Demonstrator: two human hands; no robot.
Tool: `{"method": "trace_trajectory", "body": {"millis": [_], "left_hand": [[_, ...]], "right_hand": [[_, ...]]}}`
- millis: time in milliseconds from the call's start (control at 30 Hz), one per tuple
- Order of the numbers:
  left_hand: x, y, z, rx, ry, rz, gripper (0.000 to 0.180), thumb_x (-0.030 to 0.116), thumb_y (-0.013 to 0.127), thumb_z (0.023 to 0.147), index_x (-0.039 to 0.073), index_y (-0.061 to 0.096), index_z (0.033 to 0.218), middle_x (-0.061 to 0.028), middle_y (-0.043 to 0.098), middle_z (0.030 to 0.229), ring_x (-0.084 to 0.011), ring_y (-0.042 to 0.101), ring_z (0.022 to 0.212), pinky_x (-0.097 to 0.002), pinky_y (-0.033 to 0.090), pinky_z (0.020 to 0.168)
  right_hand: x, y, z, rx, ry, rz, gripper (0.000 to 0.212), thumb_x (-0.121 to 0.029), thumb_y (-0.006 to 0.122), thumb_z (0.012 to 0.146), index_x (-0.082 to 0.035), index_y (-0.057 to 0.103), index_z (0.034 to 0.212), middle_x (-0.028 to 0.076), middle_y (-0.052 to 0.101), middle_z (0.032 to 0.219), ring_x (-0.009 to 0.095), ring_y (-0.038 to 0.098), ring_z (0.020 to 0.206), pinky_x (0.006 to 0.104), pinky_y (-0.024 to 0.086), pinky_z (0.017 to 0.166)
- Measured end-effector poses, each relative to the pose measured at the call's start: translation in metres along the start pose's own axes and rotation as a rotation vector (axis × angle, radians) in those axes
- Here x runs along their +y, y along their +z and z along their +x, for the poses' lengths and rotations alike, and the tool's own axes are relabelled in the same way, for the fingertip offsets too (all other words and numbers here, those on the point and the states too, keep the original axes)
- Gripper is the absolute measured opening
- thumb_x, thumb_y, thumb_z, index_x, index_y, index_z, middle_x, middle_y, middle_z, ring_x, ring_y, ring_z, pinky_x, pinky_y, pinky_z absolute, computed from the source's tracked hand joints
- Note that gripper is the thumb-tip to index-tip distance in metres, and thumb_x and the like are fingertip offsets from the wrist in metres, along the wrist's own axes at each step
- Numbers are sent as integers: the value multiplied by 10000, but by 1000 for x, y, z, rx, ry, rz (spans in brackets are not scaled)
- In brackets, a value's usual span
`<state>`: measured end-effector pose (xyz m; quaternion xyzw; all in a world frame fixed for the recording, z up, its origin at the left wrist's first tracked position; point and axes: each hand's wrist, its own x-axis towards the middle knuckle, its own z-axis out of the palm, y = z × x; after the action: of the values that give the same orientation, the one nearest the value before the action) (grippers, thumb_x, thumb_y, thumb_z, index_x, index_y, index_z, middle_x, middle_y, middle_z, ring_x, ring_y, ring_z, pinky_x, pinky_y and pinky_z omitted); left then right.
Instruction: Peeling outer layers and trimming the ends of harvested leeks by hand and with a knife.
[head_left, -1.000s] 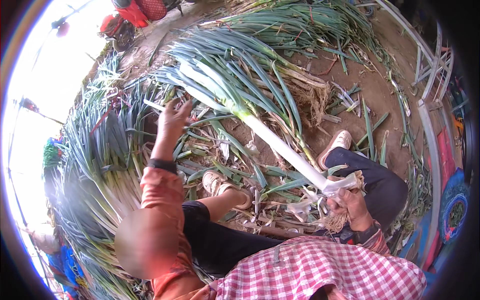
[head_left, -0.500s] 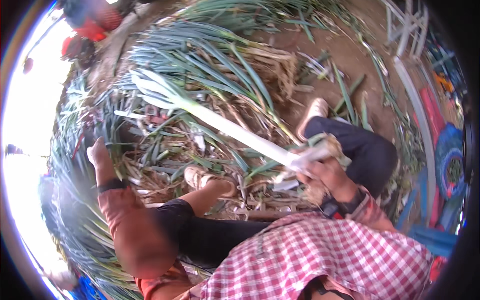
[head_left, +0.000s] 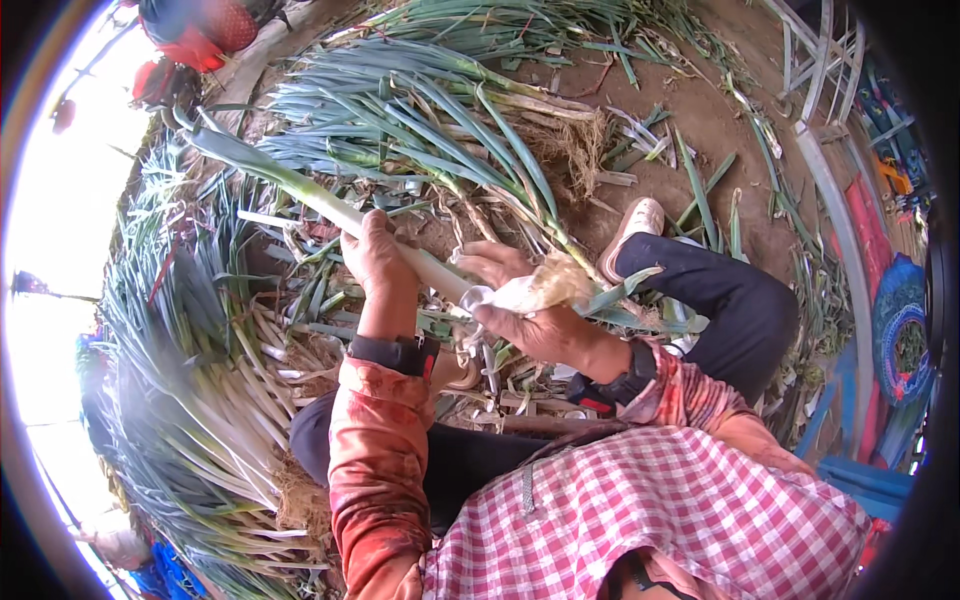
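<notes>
A long green onion (head_left: 325, 202) slants across the middle, its green top at the upper left and its root end at the lower right. My left hand (head_left: 382, 262) is wrapped round the pale stalk partway along. My right hand (head_left: 550, 325) is closed on the same onion nearer its root end, with the thumb on the stalk. Loose papery skin (head_left: 560, 283) bunches by the right fingers and partly hides the roots. A strip of green leaf (head_left: 625, 290) sticks out beyond that hand.
More green onions (head_left: 420, 120) lie in a heap ahead, roots toward the right. Another large pile (head_left: 200, 380) is on my left. Cut leaves (head_left: 705, 195) and peelings litter the soil. On the right stand a metal frame (head_left: 835, 220) and a blue round item (head_left: 900, 335).
My left hand has come from the left pile to the onion stalk and closed round it. My right hand has moved left, and the onion's upper end now reaches farther up and left.
</notes>
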<state>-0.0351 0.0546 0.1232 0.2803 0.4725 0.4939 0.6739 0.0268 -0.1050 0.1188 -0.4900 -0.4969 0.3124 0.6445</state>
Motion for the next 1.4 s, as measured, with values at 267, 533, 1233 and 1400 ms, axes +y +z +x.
{"method": "trace_trajectory", "body": {"millis": [267, 533, 1233, 1400], "left_hand": [[-1, -15, 26, -22, 47, 18, 123, 67, 519, 738, 51, 398, 725, -23, 410, 572, -106, 380, 400, -243, 357, 346], [61, -50, 62, -21, 246, -274, 142, 52, 511, 741, 74, 393, 817, -15, 382, 567, -111, 376, 420, -239, 353, 362], [78, -9, -22, -270, 434, -95, 355, 69, 560, 706, 70, 363, 1001, -87, 485, 894, -233, 566, 732, -350, 520, 557], [87, -4, -35, -331, 476, -120, 395, 85, 572, 698, 82, 359, 1031, -102, 455, 975, -267, 556, 797, -344, 517, 562]], "right_hand": [[-11, 0, 1, -79, 282, 270, 393, -286, 308, 909, -84, 334, 574, -25, 282, 496, 71, 281, 434, 218, 261, 418], [-8, -117, -112, -333, 962, -580, 305, -322, 489, 792, -22, 538, 763, 134, 531, 628, 242, 529, 573, 322, 414, 535], [-24, 35, 56, -73, 89, -298, 345, -322, 366, 871, -14, 506, 805, 187, 515, 609, 366, 506, 588, 396, 399, 519], [-21, 41, 56, -6, 64, -254, 356, -309, 370, 870, -5, 522, 765, 186, 509, 596, 361, 503, 575, 387, 393, 514]]}}
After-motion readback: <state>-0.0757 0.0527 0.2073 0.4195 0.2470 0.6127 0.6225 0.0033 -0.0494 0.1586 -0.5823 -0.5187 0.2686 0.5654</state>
